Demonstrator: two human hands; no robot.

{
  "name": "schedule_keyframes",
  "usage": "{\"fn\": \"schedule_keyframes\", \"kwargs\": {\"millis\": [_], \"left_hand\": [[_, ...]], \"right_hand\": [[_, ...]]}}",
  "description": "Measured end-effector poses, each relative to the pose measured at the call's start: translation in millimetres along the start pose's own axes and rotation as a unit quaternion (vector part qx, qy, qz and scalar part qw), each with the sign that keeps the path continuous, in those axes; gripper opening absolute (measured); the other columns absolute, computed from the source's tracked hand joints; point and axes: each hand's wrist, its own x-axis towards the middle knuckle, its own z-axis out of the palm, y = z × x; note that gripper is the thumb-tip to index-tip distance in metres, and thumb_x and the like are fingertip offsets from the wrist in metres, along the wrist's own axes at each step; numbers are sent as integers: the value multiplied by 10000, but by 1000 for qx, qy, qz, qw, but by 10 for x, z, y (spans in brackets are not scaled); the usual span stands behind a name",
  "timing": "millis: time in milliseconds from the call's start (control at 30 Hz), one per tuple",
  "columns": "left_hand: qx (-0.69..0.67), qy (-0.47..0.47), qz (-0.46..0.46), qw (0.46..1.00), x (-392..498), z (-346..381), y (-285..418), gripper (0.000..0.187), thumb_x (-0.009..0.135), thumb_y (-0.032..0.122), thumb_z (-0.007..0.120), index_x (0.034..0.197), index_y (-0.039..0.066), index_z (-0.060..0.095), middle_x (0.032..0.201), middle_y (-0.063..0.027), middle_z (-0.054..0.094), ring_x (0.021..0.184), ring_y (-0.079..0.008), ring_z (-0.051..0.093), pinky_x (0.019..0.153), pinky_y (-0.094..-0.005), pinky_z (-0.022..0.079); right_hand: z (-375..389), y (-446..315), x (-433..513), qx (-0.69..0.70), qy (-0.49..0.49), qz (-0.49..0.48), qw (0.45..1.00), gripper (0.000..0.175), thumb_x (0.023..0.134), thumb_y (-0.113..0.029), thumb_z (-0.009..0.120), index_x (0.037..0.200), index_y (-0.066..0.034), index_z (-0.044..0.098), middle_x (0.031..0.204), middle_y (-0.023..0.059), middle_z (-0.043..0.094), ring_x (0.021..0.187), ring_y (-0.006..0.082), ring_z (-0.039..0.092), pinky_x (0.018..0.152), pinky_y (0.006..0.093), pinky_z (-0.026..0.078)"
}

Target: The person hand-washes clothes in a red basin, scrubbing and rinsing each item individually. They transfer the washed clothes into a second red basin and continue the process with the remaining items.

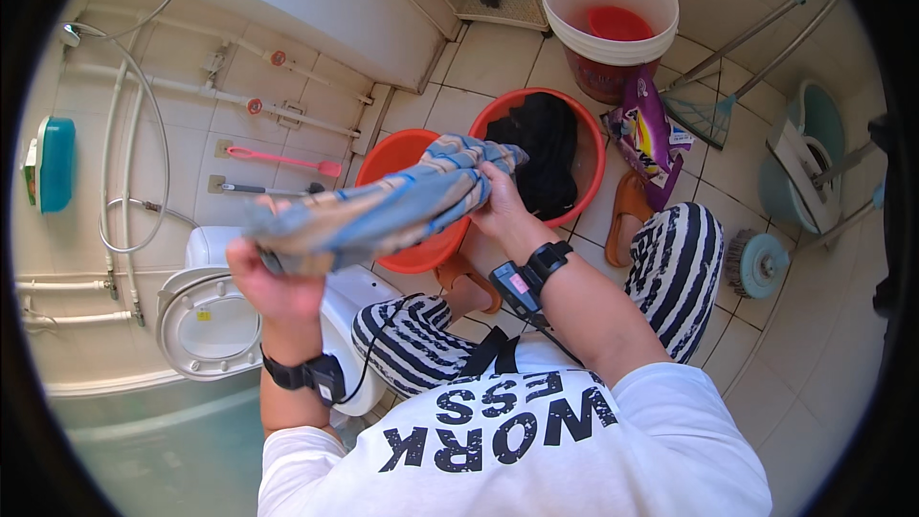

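A blue, grey and tan striped cloth (pixel 402 208) is stretched between my two hands above a red plastic basin (pixel 402 158). My left hand (pixel 276 273) grips its left end, which is blurred. My right hand (pixel 499 197) is closed around the bunched cloth near its right end. Behind my right hand, a second red basin (pixel 592 151) holds black fabric (pixel 549 158). The cloth covers part of the first basin, so its contents cannot be fully seen.
A white bucket (pixel 610 43) with a red item inside stands behind the basins. A purple detergent bag (pixel 642 136) lies on the tiles at right, near a squeegee-like tool (pixel 707 115) and a round brush (pixel 757 263). The toilet (pixel 215 323) is at left.
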Motion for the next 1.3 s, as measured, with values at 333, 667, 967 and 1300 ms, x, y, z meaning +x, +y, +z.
{"fn": "schedule_keyframes", "kwargs": {"millis": [333,667,967,1300], "left_hand": [[42,105,-97,989,1242,-1032,-631,255,927,156,602,1126,4,654,1126,-122,708,1068,-249,670,1004,-389,502],[234,14,-177,956,1417,-1123,-2673,220,989,146,590,1192,81,645,1051,2,667,971,-120,617,868,-289,493],[590,-48,-139,794,993,-1451,-4169,492,819,348,790,1239,129,656,1502,-261,325,1377,-446,373,1134,-463,352],[636,121,-153,747,1418,-1925,-3705,448,825,273,765,1181,80,573,1353,-196,511,1257,-400,498,1010,-435,454]], "right_hand": [[-373,-255,-211,-167,60,27,984,349,858,-79,616,1203,-26,617,1125,77,691,1034,204,665,908,375,535],[-1893,-1149,505,-693,201,-133,679,627,772,-206,746,1296,82,555,1298,252,613,1231,385,571,1063,402,440],[-1866,-1195,581,-727,319,-339,505,915,824,-331,753,1511,47,280,1494,314,369,1408,424,355,1174,426,292],[-2140,-1678,1003,-487,419,-69,763,621,816,-353,803,1257,19,575,1213,120,646,1133,231,587,992,340,447]]}}
